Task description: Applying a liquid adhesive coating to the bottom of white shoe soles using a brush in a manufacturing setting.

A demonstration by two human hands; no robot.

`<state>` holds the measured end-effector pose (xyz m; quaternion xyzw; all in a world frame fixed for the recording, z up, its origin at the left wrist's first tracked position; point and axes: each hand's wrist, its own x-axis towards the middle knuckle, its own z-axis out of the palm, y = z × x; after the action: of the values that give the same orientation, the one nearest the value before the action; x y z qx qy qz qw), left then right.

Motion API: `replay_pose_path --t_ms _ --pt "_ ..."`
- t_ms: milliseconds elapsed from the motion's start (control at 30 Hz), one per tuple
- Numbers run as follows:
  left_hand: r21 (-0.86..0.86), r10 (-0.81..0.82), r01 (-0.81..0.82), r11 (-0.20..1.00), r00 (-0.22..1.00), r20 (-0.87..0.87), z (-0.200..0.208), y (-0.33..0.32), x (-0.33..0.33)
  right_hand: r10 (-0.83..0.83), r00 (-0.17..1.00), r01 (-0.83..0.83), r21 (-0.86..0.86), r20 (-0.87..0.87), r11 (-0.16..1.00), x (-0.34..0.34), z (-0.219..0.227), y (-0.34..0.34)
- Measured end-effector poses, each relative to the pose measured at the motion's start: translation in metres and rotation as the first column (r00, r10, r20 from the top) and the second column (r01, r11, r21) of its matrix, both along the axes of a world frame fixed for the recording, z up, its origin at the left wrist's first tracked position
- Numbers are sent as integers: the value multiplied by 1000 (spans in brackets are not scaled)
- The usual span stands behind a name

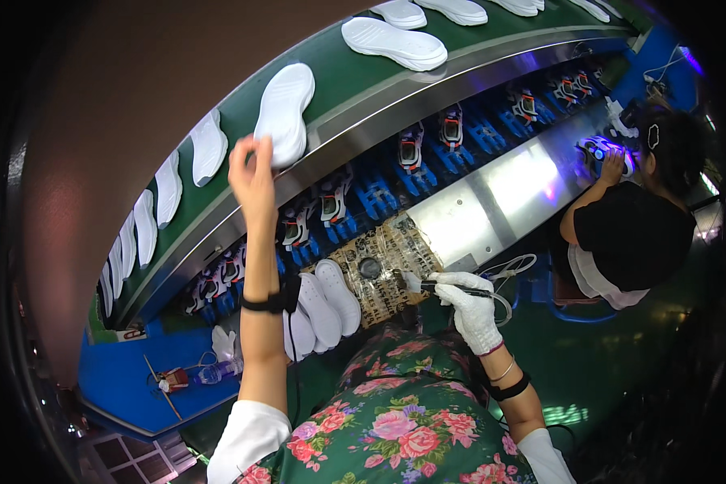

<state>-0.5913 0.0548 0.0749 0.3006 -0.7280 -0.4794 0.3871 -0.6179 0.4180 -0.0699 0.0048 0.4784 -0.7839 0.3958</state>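
Observation:
My bare left hand (252,173) reaches over the green conveyor belt, its fingers curled at the near end of a white shoe sole (287,105). The fingertips are slightly blurred against the sole's edge. In a white knit glove, my right hand (469,310) grips a brush (453,285) with a dark handle and pale bristles. The bristles point left, over a work surface (379,270) covered in printed brown paper and tape. A dark round lid or cup (369,268) sits on that surface. Several white soles (323,310) lie side by side at its left edge.
More white soles (394,43) rest along the conveyor belt (339,89). Below its metal rim, shoe uppers (410,149) stand on blue racks. A metal plate (492,202) extends right to a co-worker (633,234) handling a shoe. White tubing (512,266) loops near my right hand.

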Motion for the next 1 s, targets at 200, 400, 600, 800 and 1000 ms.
replay_pose_path --t_ms 200,400,600,800,1000 --pt "161 25 -15 987 998 -62 -24 91 88 -14 994 30 -146 111 989 -9 33 -12" --pt "878 -216 213 429 968 -129 -77 107 114 25 999 -7 -369 46 929 -19 79 -45" --pt "879 -225 436 195 892 -393 -71 151 111 12 480 -59 -19 -877 998 -25 113 -68" --pt "687 135 718 -107 695 -706 -67 159 102 -44 525 -62 -90 -850 994 -22 122 -84" --pt "787 -3 582 203 805 -594 -66 174 95 -108 199 27 -105 -974 994 -27 113 -99"
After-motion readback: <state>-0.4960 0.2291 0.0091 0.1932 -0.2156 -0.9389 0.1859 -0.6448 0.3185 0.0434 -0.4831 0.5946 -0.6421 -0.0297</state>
